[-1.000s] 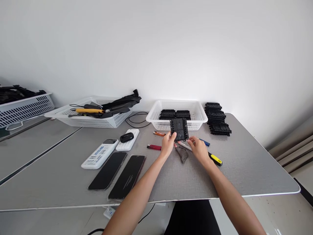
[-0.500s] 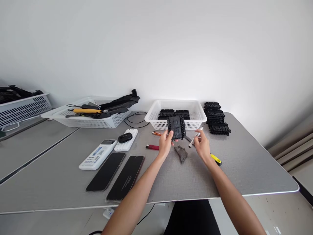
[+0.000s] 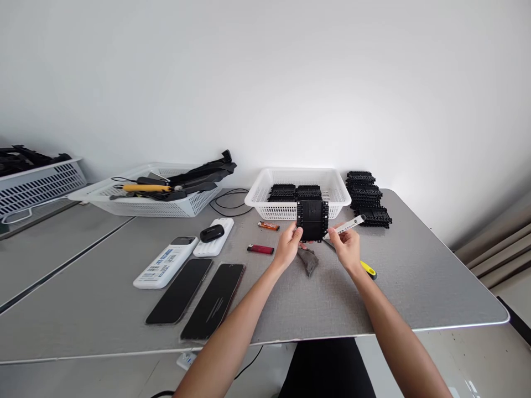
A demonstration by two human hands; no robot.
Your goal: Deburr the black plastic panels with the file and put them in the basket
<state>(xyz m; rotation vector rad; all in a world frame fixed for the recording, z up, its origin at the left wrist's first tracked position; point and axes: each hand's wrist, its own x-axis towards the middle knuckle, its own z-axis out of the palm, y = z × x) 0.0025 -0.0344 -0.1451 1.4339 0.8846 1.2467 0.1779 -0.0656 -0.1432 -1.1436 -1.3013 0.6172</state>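
Observation:
My left hand (image 3: 287,245) grips a flat black plastic part (image 3: 312,220) with toothed side edges by its lower left, holding it upright above the table. A white marker pen (image 3: 349,225) is pinched in my right hand (image 3: 347,247), slanting up to the right. The fingertips of that hand are at the part's right edge; whether they touch it I cannot tell. Beneath the part lies a crumpled dark grey cloth (image 3: 307,262). A yellow-handled tool (image 3: 368,270) rests partly hidden behind my right hand.
A white basket (image 3: 258,202) holding similar black parts stands behind my hands, with stacked black parts (image 3: 365,193) to its right. On the left are an orange lighter (image 3: 269,225), a red lighter (image 3: 260,249), two phones (image 3: 213,301), white power banks (image 3: 166,266) and another loaded basket (image 3: 124,207).
The black part has moved right and turned to face me more squarely. My right hand has come up beside it, and the marker now points up to the right.

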